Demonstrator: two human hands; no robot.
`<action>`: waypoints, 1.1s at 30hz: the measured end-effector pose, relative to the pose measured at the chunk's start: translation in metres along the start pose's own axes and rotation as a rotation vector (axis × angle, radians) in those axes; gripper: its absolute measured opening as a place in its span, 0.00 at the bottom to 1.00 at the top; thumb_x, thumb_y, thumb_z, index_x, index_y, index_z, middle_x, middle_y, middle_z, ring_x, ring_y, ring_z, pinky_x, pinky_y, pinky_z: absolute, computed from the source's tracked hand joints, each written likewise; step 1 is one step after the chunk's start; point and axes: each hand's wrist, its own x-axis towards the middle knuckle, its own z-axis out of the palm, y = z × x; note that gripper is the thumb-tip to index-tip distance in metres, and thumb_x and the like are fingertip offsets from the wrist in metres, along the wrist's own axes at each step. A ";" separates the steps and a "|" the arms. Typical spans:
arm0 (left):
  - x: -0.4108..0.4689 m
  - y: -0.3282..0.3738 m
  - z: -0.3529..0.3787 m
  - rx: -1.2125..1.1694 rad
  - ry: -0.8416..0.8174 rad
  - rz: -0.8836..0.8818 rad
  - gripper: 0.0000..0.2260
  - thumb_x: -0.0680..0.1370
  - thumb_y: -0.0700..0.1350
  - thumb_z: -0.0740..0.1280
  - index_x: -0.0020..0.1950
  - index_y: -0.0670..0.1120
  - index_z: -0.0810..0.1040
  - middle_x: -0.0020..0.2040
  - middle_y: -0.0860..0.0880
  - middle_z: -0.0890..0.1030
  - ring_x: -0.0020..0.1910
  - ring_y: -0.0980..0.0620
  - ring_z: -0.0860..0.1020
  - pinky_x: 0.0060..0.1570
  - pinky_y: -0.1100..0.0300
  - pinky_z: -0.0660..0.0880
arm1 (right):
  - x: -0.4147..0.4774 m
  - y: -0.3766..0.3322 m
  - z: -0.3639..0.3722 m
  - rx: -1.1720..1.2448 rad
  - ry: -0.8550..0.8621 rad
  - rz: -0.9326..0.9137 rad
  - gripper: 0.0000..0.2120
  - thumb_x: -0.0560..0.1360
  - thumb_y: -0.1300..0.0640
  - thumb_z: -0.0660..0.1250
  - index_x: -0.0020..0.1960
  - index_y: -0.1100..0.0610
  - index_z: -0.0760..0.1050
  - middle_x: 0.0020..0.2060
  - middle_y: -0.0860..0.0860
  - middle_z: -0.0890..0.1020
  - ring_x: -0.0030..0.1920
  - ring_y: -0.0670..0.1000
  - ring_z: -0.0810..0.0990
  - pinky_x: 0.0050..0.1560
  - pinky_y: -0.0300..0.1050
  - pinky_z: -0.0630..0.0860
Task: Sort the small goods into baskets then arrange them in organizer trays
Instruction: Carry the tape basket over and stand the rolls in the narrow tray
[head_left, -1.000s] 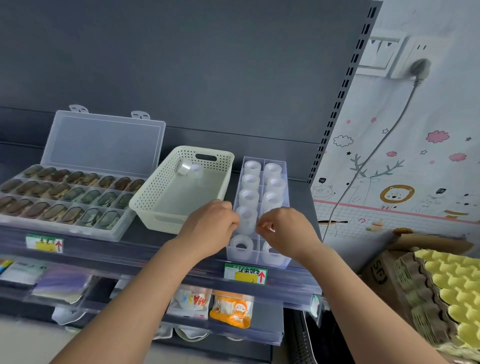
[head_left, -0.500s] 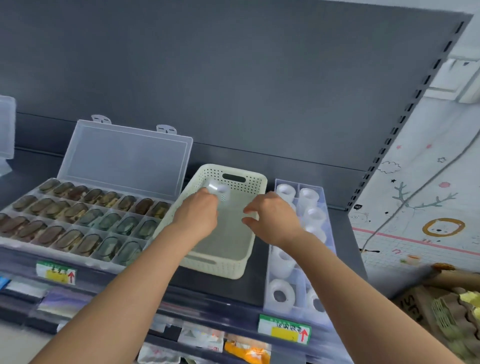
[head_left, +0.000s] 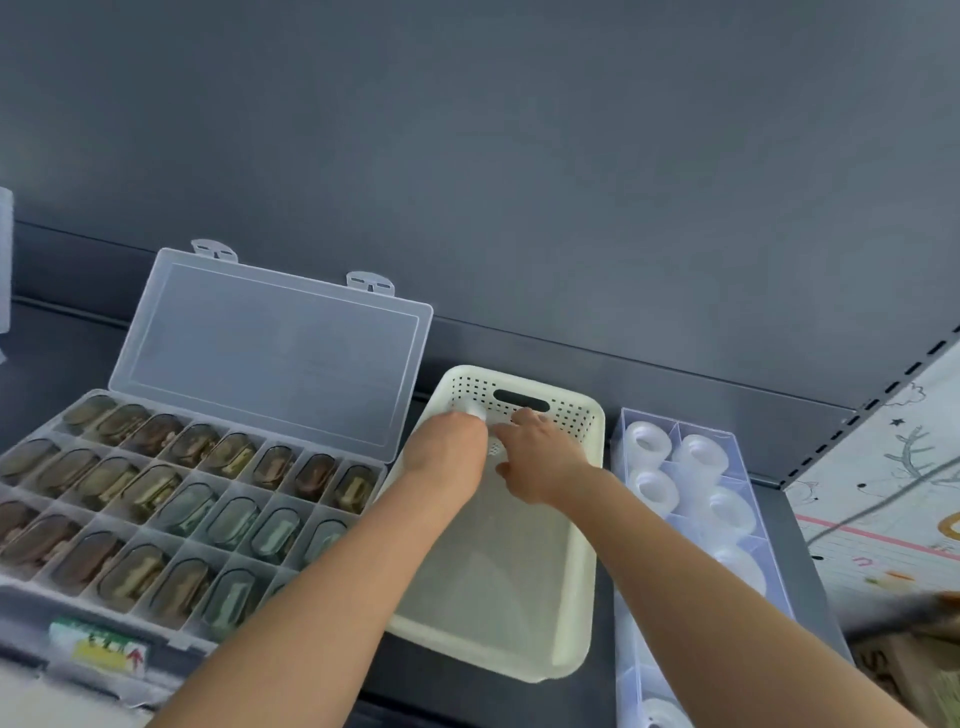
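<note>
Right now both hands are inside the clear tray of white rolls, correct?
No: the head view shows the left hand and right hand inside the cream basket, at its far end, not the clear tray.

In front of me rises the flat, dark grey back panel (head_left: 519, 182) of a shop shelving unit, and it meets an equally dark shelf deck (head_left: 62, 353) along a shallow raised ledge; the light on it is soft and even, with only a faint sheen. A slotted metal upright (head_left: 857, 415) closes the unit on my right, and past it I see a pale wall covering (head_left: 893, 540) printed with small stars, an antlered animal and a pink line, with a grey cable (head_left: 883, 498) slanting across it. A blurred brown cardboard box (head_left: 914, 670) sits low at my right, and a green and yellow price label (head_left: 101, 644) with a red arrow is stuck on the shelf's front edge at my left.
</note>
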 end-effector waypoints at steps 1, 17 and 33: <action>0.004 0.000 -0.003 -0.015 -0.040 -0.013 0.17 0.76 0.32 0.60 0.64 0.41 0.70 0.55 0.42 0.78 0.55 0.43 0.78 0.44 0.56 0.71 | 0.002 0.000 0.001 0.001 -0.004 0.009 0.24 0.77 0.52 0.63 0.72 0.46 0.62 0.64 0.55 0.67 0.66 0.58 0.68 0.59 0.53 0.72; -0.029 -0.003 -0.019 -0.335 0.290 0.087 0.10 0.77 0.49 0.68 0.41 0.44 0.78 0.45 0.51 0.75 0.42 0.48 0.74 0.38 0.57 0.68 | -0.036 0.013 -0.020 0.232 0.361 0.062 0.08 0.75 0.51 0.68 0.52 0.49 0.82 0.52 0.52 0.75 0.55 0.54 0.75 0.50 0.48 0.76; -0.188 0.075 -0.004 -0.555 0.419 0.285 0.05 0.74 0.44 0.72 0.48 0.46 0.85 0.43 0.52 0.81 0.45 0.50 0.77 0.45 0.50 0.75 | -0.238 0.077 0.013 0.364 0.796 -0.076 0.04 0.69 0.55 0.75 0.43 0.54 0.83 0.39 0.47 0.83 0.42 0.53 0.78 0.39 0.46 0.76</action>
